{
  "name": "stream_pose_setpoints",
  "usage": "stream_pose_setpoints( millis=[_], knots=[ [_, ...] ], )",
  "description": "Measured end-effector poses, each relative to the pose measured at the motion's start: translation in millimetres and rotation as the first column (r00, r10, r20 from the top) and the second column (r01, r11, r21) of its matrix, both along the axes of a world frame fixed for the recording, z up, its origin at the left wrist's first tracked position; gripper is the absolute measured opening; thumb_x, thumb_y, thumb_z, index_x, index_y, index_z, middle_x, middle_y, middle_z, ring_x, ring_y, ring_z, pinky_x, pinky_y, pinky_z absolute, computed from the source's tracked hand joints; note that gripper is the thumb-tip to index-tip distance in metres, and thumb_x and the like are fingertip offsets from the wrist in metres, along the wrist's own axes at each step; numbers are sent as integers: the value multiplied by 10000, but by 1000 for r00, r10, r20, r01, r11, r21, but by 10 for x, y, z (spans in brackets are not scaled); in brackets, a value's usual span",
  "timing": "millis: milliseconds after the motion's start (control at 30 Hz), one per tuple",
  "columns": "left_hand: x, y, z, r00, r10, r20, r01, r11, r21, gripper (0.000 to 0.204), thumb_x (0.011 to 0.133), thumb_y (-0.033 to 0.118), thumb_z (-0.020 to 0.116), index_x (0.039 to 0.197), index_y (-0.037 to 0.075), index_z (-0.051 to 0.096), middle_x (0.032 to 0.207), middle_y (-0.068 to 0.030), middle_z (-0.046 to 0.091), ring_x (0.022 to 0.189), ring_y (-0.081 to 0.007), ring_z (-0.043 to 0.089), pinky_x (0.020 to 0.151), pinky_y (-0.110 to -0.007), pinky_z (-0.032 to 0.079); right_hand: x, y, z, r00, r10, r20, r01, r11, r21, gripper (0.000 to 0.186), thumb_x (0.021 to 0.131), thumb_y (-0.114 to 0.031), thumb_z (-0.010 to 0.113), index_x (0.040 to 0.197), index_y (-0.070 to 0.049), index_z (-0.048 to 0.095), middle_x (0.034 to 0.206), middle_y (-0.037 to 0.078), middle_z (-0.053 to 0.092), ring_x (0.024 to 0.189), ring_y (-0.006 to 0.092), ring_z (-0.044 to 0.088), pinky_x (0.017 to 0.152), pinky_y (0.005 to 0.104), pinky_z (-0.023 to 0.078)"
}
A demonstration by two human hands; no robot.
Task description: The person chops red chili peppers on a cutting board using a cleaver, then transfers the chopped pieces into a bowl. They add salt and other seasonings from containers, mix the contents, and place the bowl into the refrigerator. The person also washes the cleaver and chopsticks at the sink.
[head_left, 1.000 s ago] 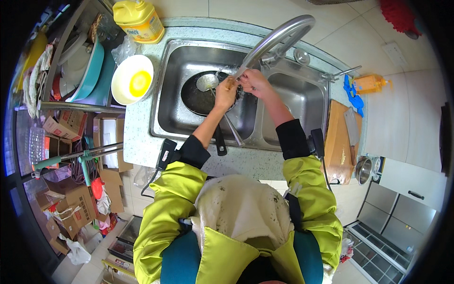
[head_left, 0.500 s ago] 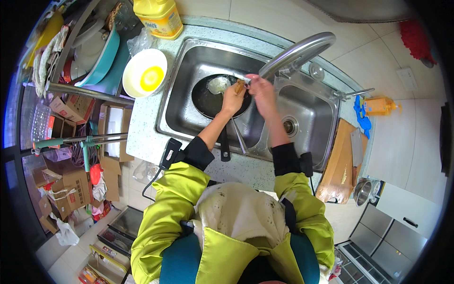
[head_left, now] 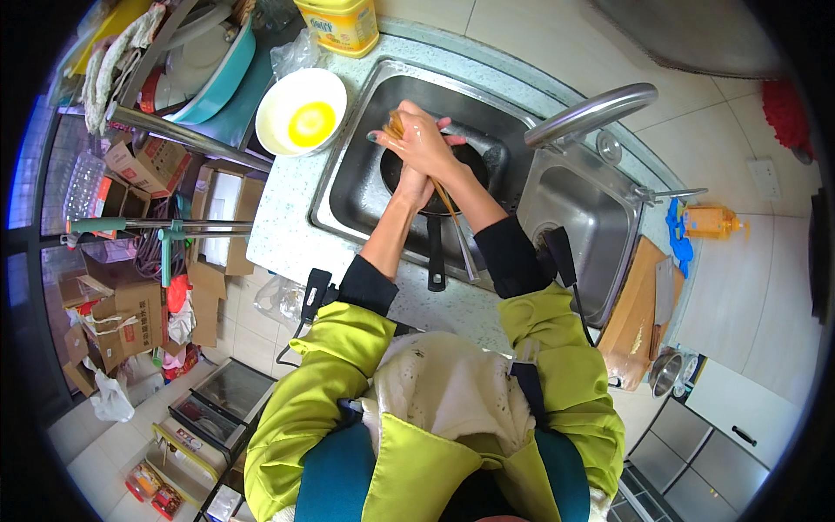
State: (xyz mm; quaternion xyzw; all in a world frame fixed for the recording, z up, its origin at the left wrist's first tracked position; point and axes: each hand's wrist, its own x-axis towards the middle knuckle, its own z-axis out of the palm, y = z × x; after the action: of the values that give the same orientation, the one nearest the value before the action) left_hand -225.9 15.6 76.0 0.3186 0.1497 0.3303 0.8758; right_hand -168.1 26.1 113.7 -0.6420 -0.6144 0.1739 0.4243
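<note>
Both my hands are together over the left sink basin [head_left: 345, 187]. My right hand [head_left: 424, 146] lies across the top of my left hand [head_left: 411, 186], the two pressed around a bundle of thin brown chopsticks [head_left: 446, 198]. The chopstick ends show past my right hand at the upper left, and their other ends slant toward me. Below the hands a black frying pan [head_left: 475, 165] sits in the basin, its black handle [head_left: 436, 259] over the front rim. A metal utensil handle [head_left: 468, 254] lies beside it; its far end is hidden by my hands.
A curved tap [head_left: 596, 113] reaches over the divider and the right basin [head_left: 570, 204]. A white bowl [head_left: 277, 117] with yellow liquid stands left, near a yellow jug [head_left: 341, 26]. At right lie a cutting board [head_left: 628, 304], a cleaver [head_left: 664, 291] and an orange bottle [head_left: 709, 221].
My right hand has moved left from near the tap onto my left hand, closing over the chopsticks. The ladle bowl seen in the pan before is now hidden. The whole view has shifted slightly.
</note>
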Motion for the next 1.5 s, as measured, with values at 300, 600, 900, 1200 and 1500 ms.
stream_pose_setpoints(
  millis=[300,600,900,1200,1500],
  knots=[
    [-8,243,-252,915,371,-156,-360,928,95,242,855,61,456,1071,-16,533,1069,-123,544,933,-160,535,812,-262,424,242,-219,-309,951,-182,-251,217,969,116,291,815,-41,416,1087,30,486,1152,179,423,1040,253,504,817,310,438],
    [-64,-8,31,990,101,101,-78,974,-212,723,859,568,243,1318,9,256,1364,-100,283,1260,-209,254,1040,-337,167,-194,-364,-499,939,-215,-270,207,977,-60,583,900,-336,286,1307,64,164,1356,255,188,1270,347,196,1030,367,183],
    [34,64,41,986,167,-18,-168,985,-45,471,922,278,307,1296,-7,299,1323,-83,354,1220,-173,326,1017,-297,243,-186,-322,-165,787,-442,-431,323,890,-322,538,884,-206,307,1324,54,141,1377,228,181,1289,314,164,1041,309,144],
    [-10,33,22,965,84,249,-99,994,50,494,933,341,221,1330,49,237,1372,-88,265,1257,-208,260,1041,-333,201,25,-280,-605,904,-421,-69,398,890,-222,578,861,-250,332,1308,79,170,1378,249,137,1284,330,167,1047,355,149],
    [-97,-6,-30,968,179,177,-185,983,16,368,920,256,343,1172,3,433,1337,-118,328,1253,-256,270,1055,-357,168,-275,-604,-348,963,-252,101,267,946,-185,594,858,-232,324,1350,4,89,1391,207,138,1279,342,174,1027,400,186]
  ],
)
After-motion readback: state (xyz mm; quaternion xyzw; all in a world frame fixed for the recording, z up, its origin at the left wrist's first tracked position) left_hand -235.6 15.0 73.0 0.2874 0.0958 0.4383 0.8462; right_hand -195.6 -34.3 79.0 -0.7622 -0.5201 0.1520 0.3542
